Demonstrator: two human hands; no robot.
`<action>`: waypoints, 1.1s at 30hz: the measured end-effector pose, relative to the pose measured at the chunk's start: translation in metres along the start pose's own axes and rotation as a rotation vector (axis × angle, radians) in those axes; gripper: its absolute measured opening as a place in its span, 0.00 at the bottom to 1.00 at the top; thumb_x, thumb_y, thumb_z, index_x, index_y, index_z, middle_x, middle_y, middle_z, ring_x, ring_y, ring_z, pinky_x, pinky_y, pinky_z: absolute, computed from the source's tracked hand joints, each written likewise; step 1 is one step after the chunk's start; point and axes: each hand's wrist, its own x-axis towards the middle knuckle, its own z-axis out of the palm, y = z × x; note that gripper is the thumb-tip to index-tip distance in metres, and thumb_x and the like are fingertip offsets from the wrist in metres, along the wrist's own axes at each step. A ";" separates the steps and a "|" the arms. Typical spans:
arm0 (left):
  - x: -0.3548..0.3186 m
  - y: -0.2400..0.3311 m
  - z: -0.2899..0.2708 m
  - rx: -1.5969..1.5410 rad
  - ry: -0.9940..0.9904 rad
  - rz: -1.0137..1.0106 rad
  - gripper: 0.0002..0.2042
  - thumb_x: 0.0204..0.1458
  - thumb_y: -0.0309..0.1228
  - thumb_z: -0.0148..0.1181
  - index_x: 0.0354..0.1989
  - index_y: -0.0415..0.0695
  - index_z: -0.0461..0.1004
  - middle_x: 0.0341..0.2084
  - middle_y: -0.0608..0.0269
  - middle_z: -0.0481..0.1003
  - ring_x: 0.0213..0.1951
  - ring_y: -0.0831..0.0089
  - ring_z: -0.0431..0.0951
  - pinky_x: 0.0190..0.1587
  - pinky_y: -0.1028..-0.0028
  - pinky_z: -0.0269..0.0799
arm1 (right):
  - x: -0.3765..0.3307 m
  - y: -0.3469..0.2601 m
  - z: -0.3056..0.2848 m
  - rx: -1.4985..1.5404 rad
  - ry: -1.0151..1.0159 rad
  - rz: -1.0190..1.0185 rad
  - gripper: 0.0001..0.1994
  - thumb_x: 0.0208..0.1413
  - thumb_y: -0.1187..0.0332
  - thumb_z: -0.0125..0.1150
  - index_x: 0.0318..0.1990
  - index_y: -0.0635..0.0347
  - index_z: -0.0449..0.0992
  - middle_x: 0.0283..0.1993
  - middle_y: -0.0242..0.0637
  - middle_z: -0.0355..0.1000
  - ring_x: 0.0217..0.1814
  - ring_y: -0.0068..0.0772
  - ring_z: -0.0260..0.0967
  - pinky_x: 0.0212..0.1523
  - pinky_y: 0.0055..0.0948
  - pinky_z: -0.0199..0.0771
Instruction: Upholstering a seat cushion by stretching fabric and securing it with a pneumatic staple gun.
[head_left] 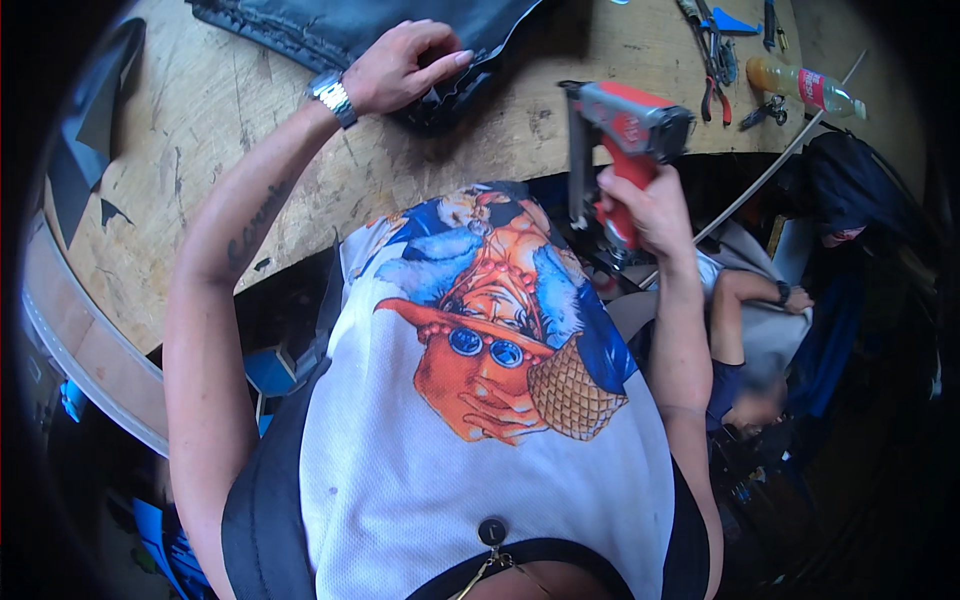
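My left hand [408, 68], with a metal watch on the wrist, is at the near edge of a black sheet of upholstery material [300, 40] on the wooden table. Its fingers curl in and close on the dark edge; what lies under the palm is hidden. My right hand [655, 212] is wrapped round the handle of a red and grey staple gun [632, 125]. The gun is raised over the table's front edge, to the right of the black material and apart from it.
Pliers [718, 75] and other hand tools lie at the table's [480, 150] far right, near a plastic bottle [805, 88] on its side. Black scraps [95, 130] lie at the left. Another person's arm [735, 310] shows below right, beside a grey piece of material [775, 345].
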 end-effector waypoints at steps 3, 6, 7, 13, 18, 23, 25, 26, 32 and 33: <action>0.007 0.008 0.009 0.261 0.085 0.114 0.12 0.56 0.40 0.55 0.32 0.43 0.73 0.28 0.59 0.71 0.35 0.62 0.69 0.43 0.67 0.63 | -0.020 -0.014 -0.019 0.294 0.027 -0.226 0.10 0.49 0.71 0.60 0.37 0.68 0.70 0.26 0.36 0.69 0.26 0.26 0.70 0.31 0.25 0.72; 0.022 0.013 0.013 0.467 0.066 0.212 0.12 0.56 0.40 0.54 0.29 0.43 0.72 0.27 0.61 0.69 0.36 0.63 0.68 0.43 0.68 0.60 | -0.031 -0.011 -0.018 0.459 0.061 -0.274 0.09 0.50 0.71 0.58 0.37 0.68 0.71 0.25 0.36 0.70 0.24 0.25 0.69 0.28 0.24 0.71; 0.027 0.011 0.013 0.562 0.025 0.252 0.12 0.56 0.40 0.54 0.28 0.44 0.72 0.26 0.61 0.68 0.35 0.64 0.67 0.43 0.68 0.59 | -0.026 -0.002 -0.017 0.386 0.088 -0.323 0.09 0.50 0.71 0.58 0.37 0.68 0.71 0.25 0.36 0.70 0.24 0.25 0.69 0.28 0.23 0.70; 0.025 -0.004 0.009 0.501 0.053 0.441 0.11 0.57 0.33 0.53 0.24 0.44 0.68 0.24 0.61 0.66 0.33 0.65 0.66 0.42 0.68 0.58 | -0.005 0.028 0.013 0.019 0.212 -0.299 0.15 0.50 0.69 0.66 0.43 0.65 0.73 0.26 0.30 0.72 0.24 0.21 0.68 0.26 0.21 0.69; 0.023 -0.006 -0.006 0.065 0.207 0.171 0.12 0.56 0.30 0.54 0.20 0.44 0.66 0.21 0.59 0.64 0.32 0.62 0.65 0.41 0.66 0.59 | 0.012 0.006 0.031 -0.441 0.124 -0.620 0.16 0.42 0.73 0.66 0.41 0.65 0.75 0.36 0.49 0.76 0.42 0.42 0.77 0.42 0.31 0.74; 0.029 0.007 -0.007 0.352 0.111 0.284 0.15 0.53 0.38 0.57 0.17 0.45 0.67 0.20 0.59 0.64 0.29 0.62 0.65 0.34 0.66 0.58 | 0.015 0.003 0.032 -0.491 0.090 -0.481 0.16 0.42 0.72 0.66 0.41 0.63 0.75 0.35 0.51 0.75 0.42 0.45 0.76 0.41 0.34 0.74; 0.029 0.028 -0.003 0.443 0.210 0.509 0.16 0.53 0.41 0.56 0.17 0.48 0.66 0.20 0.62 0.65 0.31 0.64 0.64 0.36 0.63 0.57 | 0.014 0.013 0.031 -0.355 0.121 -0.531 0.16 0.43 0.72 0.66 0.42 0.62 0.75 0.35 0.49 0.76 0.40 0.41 0.77 0.40 0.32 0.74; 0.035 0.021 0.000 0.413 0.385 0.741 0.16 0.53 0.41 0.55 0.16 0.48 0.65 0.20 0.63 0.65 0.31 0.65 0.64 0.36 0.62 0.56 | 0.016 0.012 0.028 -0.358 0.124 -0.527 0.16 0.43 0.72 0.66 0.42 0.62 0.75 0.35 0.49 0.76 0.39 0.39 0.77 0.40 0.32 0.74; 0.029 0.018 -0.005 0.561 0.037 0.507 0.12 0.50 0.35 0.57 0.18 0.49 0.64 0.19 0.64 0.62 0.31 0.66 0.63 0.36 0.63 0.55 | 0.020 -0.002 0.030 -0.455 0.026 -0.571 0.14 0.42 0.74 0.65 0.39 0.64 0.75 0.33 0.48 0.76 0.38 0.41 0.77 0.39 0.31 0.74; 0.029 0.018 -0.005 0.554 0.033 0.505 0.12 0.50 0.35 0.57 0.18 0.49 0.64 0.19 0.64 0.62 0.31 0.66 0.63 0.36 0.63 0.55 | 0.021 -0.004 0.031 -0.455 0.025 -0.563 0.14 0.42 0.74 0.65 0.39 0.64 0.75 0.33 0.48 0.76 0.38 0.41 0.77 0.39 0.31 0.74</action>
